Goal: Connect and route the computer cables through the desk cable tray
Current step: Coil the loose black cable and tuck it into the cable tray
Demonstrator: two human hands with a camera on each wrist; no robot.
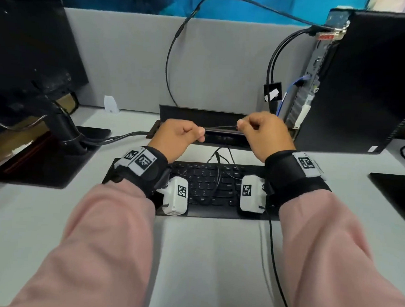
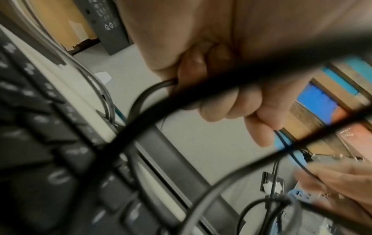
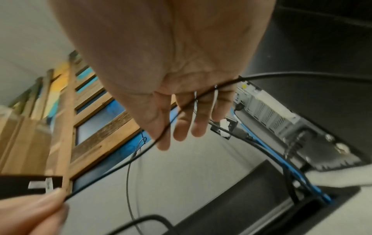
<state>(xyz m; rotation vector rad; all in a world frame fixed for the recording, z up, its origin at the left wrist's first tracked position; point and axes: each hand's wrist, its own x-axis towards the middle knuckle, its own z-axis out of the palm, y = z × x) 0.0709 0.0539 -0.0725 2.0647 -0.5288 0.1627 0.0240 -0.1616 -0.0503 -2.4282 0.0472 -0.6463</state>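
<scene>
Both hands pinch thin black cable (image 1: pixel 221 126) taut above black desk cable tray (image 1: pixel 203 116): left hand (image 1: pixel 178 137), right hand (image 1: pixel 262 135). Thick cables already enter tray at right; thin one not yet routed.

A thin black cable (image 3: pixel 120 167) runs taut from the right hand (image 3: pixel 171 79), across its fingers (image 3: pixel 181 124), to the left hand (image 3: pixel 30 213) pinching it.

Grey partition (image 1: pixel 121 60) — white tag (image 1: pixel 111 104) at its foot
</scene>
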